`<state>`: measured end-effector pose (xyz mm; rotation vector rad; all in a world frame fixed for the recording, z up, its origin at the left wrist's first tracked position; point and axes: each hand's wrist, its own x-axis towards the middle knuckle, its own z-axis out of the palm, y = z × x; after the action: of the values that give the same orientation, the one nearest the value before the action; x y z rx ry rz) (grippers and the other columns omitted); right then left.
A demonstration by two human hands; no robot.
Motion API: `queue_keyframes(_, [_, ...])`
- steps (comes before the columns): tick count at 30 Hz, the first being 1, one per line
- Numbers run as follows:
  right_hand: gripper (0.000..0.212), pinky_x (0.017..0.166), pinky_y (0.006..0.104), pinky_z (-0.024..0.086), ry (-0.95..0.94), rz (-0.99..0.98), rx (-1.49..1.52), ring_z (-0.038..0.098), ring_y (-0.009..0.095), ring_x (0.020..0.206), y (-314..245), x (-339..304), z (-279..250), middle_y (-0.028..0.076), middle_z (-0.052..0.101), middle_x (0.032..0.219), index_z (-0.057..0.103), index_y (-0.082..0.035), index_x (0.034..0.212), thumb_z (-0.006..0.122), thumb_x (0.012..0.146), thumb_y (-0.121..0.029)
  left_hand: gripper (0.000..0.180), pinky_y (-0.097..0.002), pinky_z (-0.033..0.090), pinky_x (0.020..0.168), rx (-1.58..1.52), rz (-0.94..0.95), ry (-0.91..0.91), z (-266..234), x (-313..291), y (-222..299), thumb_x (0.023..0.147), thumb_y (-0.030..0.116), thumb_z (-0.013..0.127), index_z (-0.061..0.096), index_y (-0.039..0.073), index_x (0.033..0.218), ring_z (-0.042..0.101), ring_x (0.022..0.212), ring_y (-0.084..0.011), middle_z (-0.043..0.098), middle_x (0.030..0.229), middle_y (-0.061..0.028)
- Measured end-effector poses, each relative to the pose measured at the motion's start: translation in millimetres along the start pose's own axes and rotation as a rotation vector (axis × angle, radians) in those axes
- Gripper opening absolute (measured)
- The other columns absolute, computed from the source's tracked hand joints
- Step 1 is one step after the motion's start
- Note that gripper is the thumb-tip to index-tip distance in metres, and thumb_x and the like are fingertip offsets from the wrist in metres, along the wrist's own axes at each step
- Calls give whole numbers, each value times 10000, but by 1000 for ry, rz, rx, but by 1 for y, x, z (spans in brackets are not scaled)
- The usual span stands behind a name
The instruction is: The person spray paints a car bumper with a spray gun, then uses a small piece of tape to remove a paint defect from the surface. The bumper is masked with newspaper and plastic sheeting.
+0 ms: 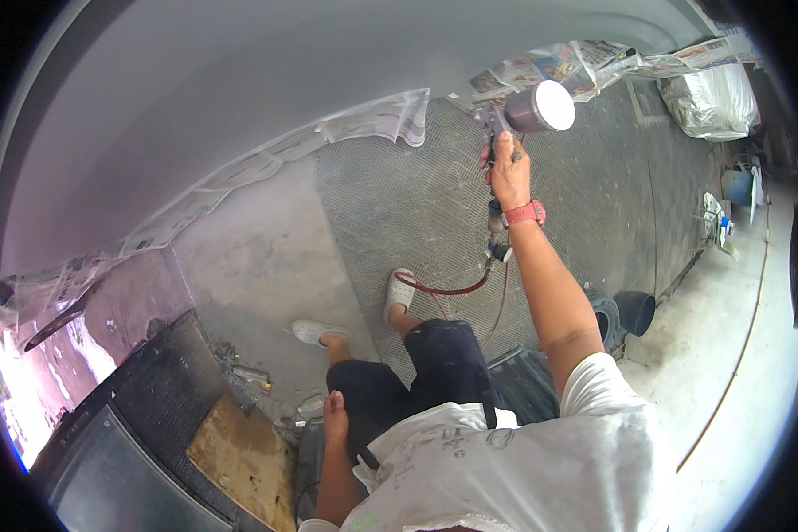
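Observation:
A paint spray gun [503, 133] with a round, white-lidded cup [541, 108] is gripped in my right hand [510, 173], the arm stretched forward. Below its handle hang fittings and a dark red hose [448, 290] that loops down past my feet. The gun stands close to a large, smooth grey body panel [266, 106], apart from it as far as I can see. Newspaper masking [372, 122] runs along the panel's lower edge. My left hand [334, 417] hangs beside my thigh, fingers curled in and nothing visible in them.
Dark ribbed matting [434, 204] covers part of the floor under the hose. At the right lie a black round container [635, 312] and a plastic-wrapped bundle [711, 102]. A stained board [244, 457] and a dark panel [133, 479] lean at lower left, near small debris [253, 377].

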<state>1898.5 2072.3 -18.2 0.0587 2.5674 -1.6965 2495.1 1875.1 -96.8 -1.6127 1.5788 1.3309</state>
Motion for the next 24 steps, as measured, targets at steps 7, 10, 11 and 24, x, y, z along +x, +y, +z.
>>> queue_keyframes(7, [587, 436, 282, 428, 80, 94, 7, 544, 130, 477, 12, 59, -67, 62, 631, 696, 649, -4, 1010, 430, 1115, -538, 612, -416, 430, 1138, -8, 5, 17, 10, -24, 17, 1071, 490, 574, 568, 4, 1444, 594, 1328, -311, 625, 1420, -193])
queue_keyframes(10, [646, 429, 285, 417, 175, 67, 16, 560, 142, 486, 25, 88, -86, 67, 654, 707, 656, -19, 1017, 381, 1104, -597, 600, -409, 439, 1128, -21, -6, 35, 6, -26, 13, 1068, 480, 592, 570, 12, 1444, 603, 1311, -303, 632, 1407, -181])
queue_keyframes(11, [651, 430, 289, 429, 174, 99, -28, 580, 145, 504, 23, 94, -95, 67, 657, 703, 666, -28, 998, 388, 1099, -607, 589, -408, 443, 1124, -24, -29, 51, 7, -27, 11, 1067, 473, 596, 578, 16, 1437, 606, 1304, -302, 634, 1403, -181])
queue_keyframes(24, [637, 410, 320, 441, 427, 62, 48, 579, 173, 463, -10, 95, -58, 88, 669, 688, 628, -3, 885, 411, 1108, -559, 588, -410, 454, 1110, -29, -19, 104, -11, -15, -17, 1052, 483, 612, 615, 9, 1401, 618, 1293, -306, 664, 1360, -181])
